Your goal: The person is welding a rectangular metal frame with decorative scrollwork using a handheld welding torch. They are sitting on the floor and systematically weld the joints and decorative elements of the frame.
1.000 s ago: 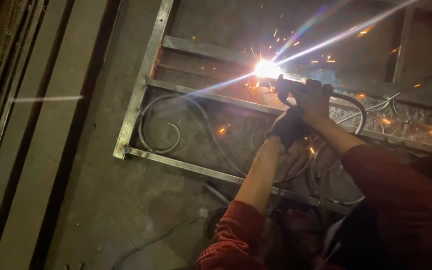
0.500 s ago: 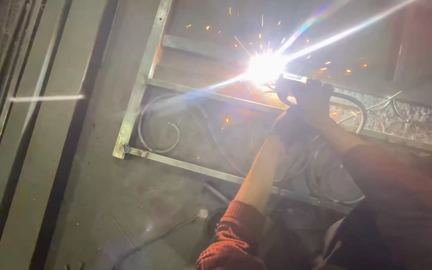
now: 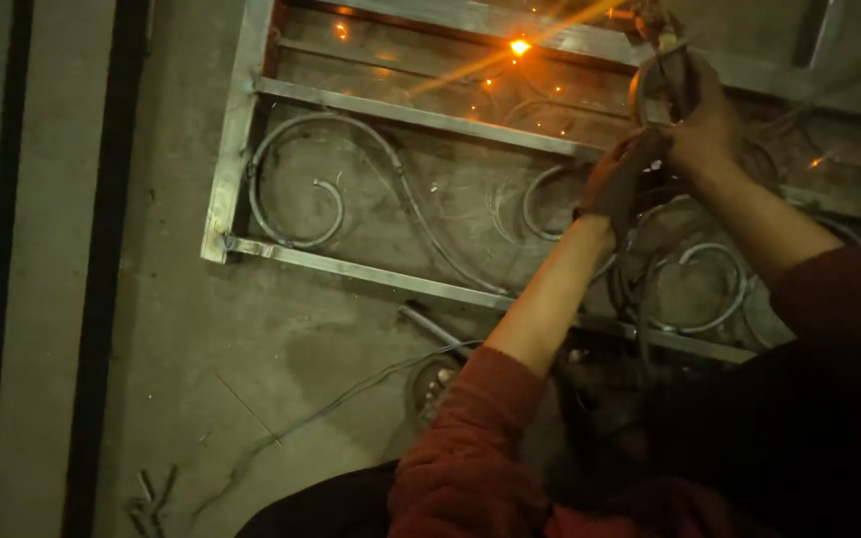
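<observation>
Both hands at the welding tool over the metal frame.

The right hand (image 3: 705, 125) is closed around the welding holder (image 3: 662, 60) near the frame's far rail; the gloved left hand (image 3: 618, 184) is curled just beneath it, touching the right wrist, though what it grips cannot be told. The steel frame (image 3: 236, 149) with curled scrollwork (image 3: 296, 189) lies flat on the concrete floor (image 3: 201, 379). A glowing spot (image 3: 520, 47) sits on the far rail, left of the holder. A thin cable (image 3: 351, 394) trails across the floor by the frame's near edge.

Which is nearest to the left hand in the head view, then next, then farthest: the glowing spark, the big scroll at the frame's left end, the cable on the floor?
From the left hand:
1. Glowing spark, up and to its left, on the upper bar.
2. Big scroll, further left, inside the frame's left end.
3. Cable, lower left, on the concrete floor outside the frame.
</observation>
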